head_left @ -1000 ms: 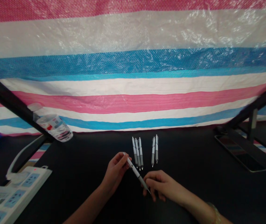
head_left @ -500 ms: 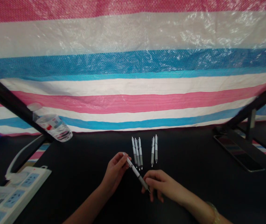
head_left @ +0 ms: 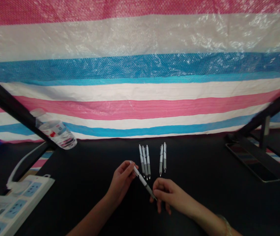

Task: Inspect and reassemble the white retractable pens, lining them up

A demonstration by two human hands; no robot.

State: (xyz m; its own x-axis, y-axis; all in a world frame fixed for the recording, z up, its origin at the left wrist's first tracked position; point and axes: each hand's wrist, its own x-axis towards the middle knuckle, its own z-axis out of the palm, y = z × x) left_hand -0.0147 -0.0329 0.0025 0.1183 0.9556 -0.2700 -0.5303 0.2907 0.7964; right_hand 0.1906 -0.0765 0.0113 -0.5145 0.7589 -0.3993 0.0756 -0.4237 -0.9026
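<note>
The left hand [head_left: 121, 178] pinches the push-button end of a slim white pen with a grey grip [head_left: 142, 179] between thumb and fingers. The pen slants over the middle of the black, flat worktop [head_left: 100, 157], its tip pointing toward the near edge and the right hand [head_left: 166, 193]. The right hand has its thumb and forefinger bent together at the tip, its other fingers loosely curled below; whether it grips the pen, I cannot tell. A pale bracelet [head_left: 225, 223] circles the right wrist.

Between the hands and the worktop's far edge lie three white-and-grey pens [head_left: 145, 162] side by side, and a little to their right two matching pens [head_left: 161, 160], all with tips toward the near edge.

A dark, flat phone [head_left: 253, 164] lies along the right edge. At the left edge, toward the near corner, sits a white power strip with blue socket faces [head_left: 16, 208]. A clear plastic bottle [head_left: 58, 132] appears tilted at the far left corner, partly behind a black bar [head_left: 14, 108]. Beyond the far edge hangs a glossy pink, white and blue striped sheet [head_left: 140, 65].
</note>
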